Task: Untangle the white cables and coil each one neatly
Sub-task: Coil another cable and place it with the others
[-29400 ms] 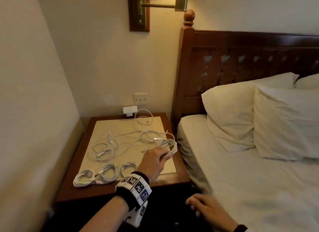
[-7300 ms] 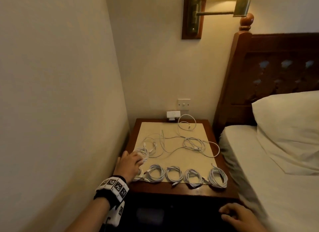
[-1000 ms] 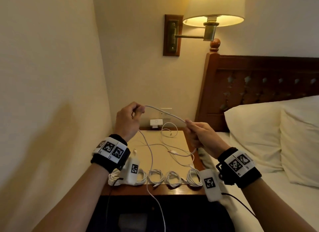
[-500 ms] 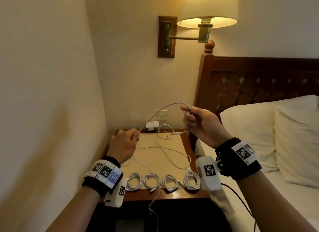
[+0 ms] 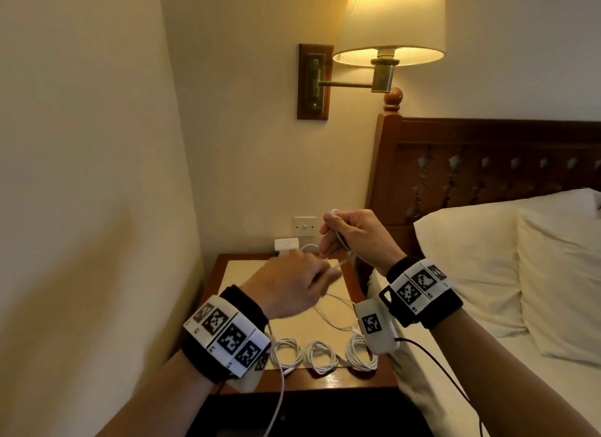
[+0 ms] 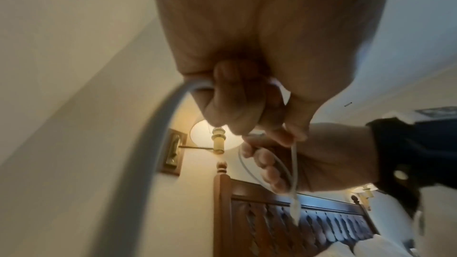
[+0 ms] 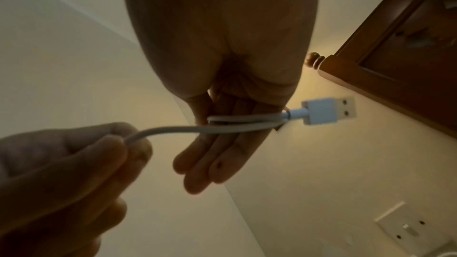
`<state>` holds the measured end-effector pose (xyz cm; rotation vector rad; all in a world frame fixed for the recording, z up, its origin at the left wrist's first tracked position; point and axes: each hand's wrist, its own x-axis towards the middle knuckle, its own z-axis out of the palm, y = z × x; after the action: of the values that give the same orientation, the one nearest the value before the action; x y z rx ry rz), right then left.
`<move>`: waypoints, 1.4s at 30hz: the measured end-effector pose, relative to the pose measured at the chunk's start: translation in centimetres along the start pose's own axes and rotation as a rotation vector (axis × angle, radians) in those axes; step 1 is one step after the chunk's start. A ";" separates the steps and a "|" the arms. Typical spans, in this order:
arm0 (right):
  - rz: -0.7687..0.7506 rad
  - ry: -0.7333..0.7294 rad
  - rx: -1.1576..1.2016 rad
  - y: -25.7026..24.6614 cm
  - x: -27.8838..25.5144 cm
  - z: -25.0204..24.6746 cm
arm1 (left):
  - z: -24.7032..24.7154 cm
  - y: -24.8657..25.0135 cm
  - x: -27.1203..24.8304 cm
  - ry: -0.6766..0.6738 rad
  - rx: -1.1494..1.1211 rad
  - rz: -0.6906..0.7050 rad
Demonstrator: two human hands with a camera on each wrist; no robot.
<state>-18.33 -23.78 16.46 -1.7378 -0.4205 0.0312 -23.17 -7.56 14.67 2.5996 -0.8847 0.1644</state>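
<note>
I hold one white cable (image 5: 341,262) in the air above the nightstand (image 5: 328,383). My right hand (image 5: 331,234) has the cable (image 7: 242,122) looped across its fingers, and the USB plug (image 7: 329,111) sticks out past them. Just below and to the left, my left hand (image 5: 328,274) grips the same cable (image 6: 153,163) in curled fingers (image 6: 235,93); the slack (image 5: 279,388) hangs past the table's front edge. Three coiled white cables (image 5: 320,358) lie in a row near that edge. A loose cable (image 5: 338,309) lies behind them.
A wall stands close on the left. The bed (image 5: 520,388) with pillows (image 5: 471,267) and a wooden headboard (image 5: 487,163) is on the right. A lit wall lamp (image 5: 390,29) hangs above. A white adapter (image 5: 286,244) and a wall switch (image 5: 304,225) are behind the nightstand.
My left hand has risen from beside the table and moved right, close under my right hand, bringing the cable with it. The span of cable between the hands has shortened.
</note>
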 end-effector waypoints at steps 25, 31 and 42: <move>-0.079 -0.134 -0.010 -0.2 0.5 -0.2 | -2.5 -1.0 0.7 0.618 0.392 0.156; 0.021 -0.326 0.396 -0.6 0.1 0.2 | -3.2 -2.5 2.3 0.645 -0.122 0.095; 0.116 -0.314 0.853 -0.9 0.1 1.6 | -1.8 -2.7 3.9 0.641 -0.807 -0.183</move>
<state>-18.87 -22.14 17.02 -0.9074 -0.4461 0.5009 -18.43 -7.12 16.35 1.6915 -0.3562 0.4487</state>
